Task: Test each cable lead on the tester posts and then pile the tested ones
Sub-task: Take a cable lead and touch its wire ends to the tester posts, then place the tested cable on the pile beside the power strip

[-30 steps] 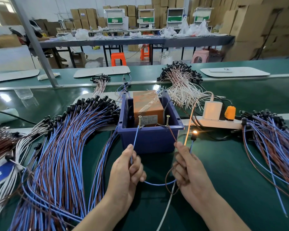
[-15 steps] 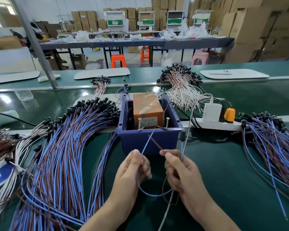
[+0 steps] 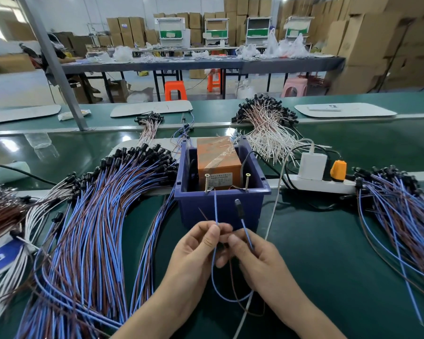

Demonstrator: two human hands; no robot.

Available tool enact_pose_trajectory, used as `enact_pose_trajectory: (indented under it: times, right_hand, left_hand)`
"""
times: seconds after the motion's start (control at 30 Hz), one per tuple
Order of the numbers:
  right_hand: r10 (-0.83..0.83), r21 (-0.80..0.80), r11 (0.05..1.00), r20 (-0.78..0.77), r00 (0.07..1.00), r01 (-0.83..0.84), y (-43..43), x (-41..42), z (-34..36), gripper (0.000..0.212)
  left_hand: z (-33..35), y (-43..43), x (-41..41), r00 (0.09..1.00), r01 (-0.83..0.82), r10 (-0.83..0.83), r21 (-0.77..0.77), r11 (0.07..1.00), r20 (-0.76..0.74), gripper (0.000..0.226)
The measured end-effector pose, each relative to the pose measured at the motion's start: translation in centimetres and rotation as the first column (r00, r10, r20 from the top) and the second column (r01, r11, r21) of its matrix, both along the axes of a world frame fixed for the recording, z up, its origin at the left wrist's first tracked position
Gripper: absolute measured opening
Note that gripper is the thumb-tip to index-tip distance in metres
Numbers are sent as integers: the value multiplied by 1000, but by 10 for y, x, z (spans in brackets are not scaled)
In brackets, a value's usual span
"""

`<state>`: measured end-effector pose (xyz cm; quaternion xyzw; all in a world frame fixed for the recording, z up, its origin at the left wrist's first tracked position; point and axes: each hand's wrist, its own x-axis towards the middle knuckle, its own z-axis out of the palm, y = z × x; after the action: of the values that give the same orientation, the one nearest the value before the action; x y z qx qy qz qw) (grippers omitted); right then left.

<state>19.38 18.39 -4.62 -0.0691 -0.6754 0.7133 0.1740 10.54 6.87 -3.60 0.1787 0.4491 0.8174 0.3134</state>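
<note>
A blue bin (image 3: 222, 204) holds an orange tester box (image 3: 218, 157), with two brass screw posts (image 3: 207, 182) standing on its front rim. My left hand (image 3: 194, 255) pinches the blue wire (image 3: 216, 209) of one cable lead, whose tip points up toward the left post. My right hand (image 3: 252, 255) holds the same lead below its black lamp holder (image 3: 239, 207), which is unlit. The brown wire end (image 3: 202, 213) sticks out to the left, off the posts. A large pile of blue and brown leads (image 3: 88, 228) lies at left, a smaller pile (image 3: 402, 216) at right.
A white power strip (image 3: 326, 185) with a white adapter and an orange plug lies right of the bin. A bundle of white leads (image 3: 264, 128) sits behind it. Brown and white leads (image 3: 3, 211) lie at far left. A grey post (image 3: 54, 64) stands at back left.
Both hands pulled the lead back from the posts toward me and came together. The lamp, lit one second ago, has gone dark.
</note>
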Motion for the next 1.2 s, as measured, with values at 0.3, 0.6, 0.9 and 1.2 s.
enact_pose_trajectory:
  times: [0.3, 0.6, 0.9, 1.2]
  right_hand:
    - [-340, -538, 809, -96, 936, 238, 46, 13, 21, 40]
    - [-514, -850, 493, -115, 850, 183, 63, 13, 21, 41]
    - [-658, -338, 697, 47, 751, 632, 69, 24, 10, 40]
    - [-712, -752, 448, 28, 702, 484, 86, 46, 31, 26]
  left_hand:
    - [12, -22, -19, 997, -79, 79, 69, 994, 9, 9]
    - [18, -23, -20, 962, -274, 273, 136, 952, 27, 10]
    - [7, -27, -31, 839, -501, 471, -50, 864, -274, 57]
    - [15, -18, -23, 974, -210, 208, -7, 978, -94, 14]
